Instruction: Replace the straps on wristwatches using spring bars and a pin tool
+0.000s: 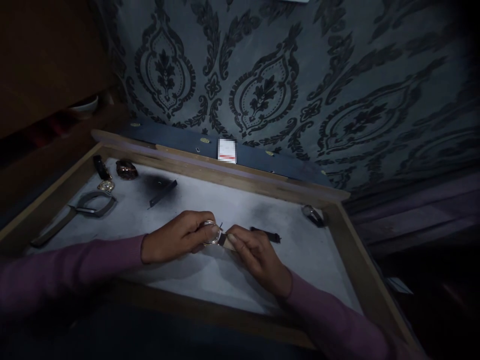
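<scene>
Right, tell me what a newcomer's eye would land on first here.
Most likely the bold dark-patterned wallpaper filling much of the upper view. Next, the bright round watch case in the left hand, over the wooden tray, with the right hand gripping a strap beside it. A small white item with a red band also stands out beyond the tray's far edge.

Wooden tray [358, 252] with contents. Far-left corner: gold-cased watch [106, 185], nearest the left edge; dark, reddish-gold watch [126, 169] beside it. Along left edge: grey-banded watch [85, 209]. Far-right corner: dark-strapped watch [313, 216]. Beyond far edge: white packet [227, 149], red-striped; damask-patterned wall covering [264, 95].
</scene>
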### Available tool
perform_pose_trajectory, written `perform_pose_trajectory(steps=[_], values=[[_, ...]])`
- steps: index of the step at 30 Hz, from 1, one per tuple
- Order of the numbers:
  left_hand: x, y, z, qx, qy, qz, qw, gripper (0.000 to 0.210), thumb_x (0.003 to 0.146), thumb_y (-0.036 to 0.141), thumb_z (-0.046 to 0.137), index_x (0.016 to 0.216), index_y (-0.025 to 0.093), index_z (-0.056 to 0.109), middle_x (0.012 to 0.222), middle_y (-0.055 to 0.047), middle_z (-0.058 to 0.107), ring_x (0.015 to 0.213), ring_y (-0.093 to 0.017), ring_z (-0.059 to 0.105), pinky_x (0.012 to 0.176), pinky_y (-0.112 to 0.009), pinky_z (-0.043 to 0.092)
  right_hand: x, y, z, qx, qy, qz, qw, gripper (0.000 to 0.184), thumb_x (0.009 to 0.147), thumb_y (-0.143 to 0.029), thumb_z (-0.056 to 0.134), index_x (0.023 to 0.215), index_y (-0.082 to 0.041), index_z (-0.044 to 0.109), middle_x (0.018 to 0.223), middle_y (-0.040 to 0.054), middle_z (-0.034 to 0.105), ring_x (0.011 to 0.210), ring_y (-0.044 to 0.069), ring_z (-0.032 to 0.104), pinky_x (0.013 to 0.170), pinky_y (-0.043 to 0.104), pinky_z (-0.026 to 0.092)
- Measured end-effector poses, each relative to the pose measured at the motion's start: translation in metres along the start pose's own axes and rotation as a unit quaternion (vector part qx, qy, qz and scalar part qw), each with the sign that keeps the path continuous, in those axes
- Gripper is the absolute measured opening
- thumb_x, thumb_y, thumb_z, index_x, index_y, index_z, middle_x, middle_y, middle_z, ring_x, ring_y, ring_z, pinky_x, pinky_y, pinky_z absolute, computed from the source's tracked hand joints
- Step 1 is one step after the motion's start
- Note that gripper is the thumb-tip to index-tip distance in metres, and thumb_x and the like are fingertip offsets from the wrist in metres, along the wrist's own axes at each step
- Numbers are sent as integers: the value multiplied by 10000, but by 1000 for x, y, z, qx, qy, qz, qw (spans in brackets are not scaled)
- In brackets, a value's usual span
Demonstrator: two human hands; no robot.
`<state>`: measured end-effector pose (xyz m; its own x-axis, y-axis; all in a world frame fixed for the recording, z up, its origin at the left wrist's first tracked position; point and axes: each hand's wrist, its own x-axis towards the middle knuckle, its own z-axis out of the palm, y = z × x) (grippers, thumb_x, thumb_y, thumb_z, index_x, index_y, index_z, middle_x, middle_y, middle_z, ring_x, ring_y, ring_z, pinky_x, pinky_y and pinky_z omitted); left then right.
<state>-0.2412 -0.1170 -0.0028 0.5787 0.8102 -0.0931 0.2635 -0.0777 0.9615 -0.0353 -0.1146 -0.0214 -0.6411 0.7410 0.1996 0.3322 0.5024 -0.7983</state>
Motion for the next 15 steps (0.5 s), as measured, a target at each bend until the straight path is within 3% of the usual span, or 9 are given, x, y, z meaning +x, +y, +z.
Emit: perform_pose_trajectory(steps=[6, 15], values=[[-3, -5, 8, 211, 74, 69, 972, 240, 988, 267, 354, 792, 173, 458, 601, 47, 456, 523, -101, 443, 537, -239, 314, 0, -2, 5, -49, 18, 48, 997, 316, 991, -248, 360, 685, -204, 425, 550, -58, 378, 455, 91, 381, 483, 226, 279], [-4, -7, 20, 414, 72, 60, 905, 194, 1002, 227, 323, 898, 156, 471, 631, -1, 601, 507, -141, 563, 496, -251, 360, -5, -5, 11, -94, 18, 78, 992, 296, 976, -216, 345, 684, -216, 397, 521, -53, 402, 428, 104, 414, 486, 240, 273]])
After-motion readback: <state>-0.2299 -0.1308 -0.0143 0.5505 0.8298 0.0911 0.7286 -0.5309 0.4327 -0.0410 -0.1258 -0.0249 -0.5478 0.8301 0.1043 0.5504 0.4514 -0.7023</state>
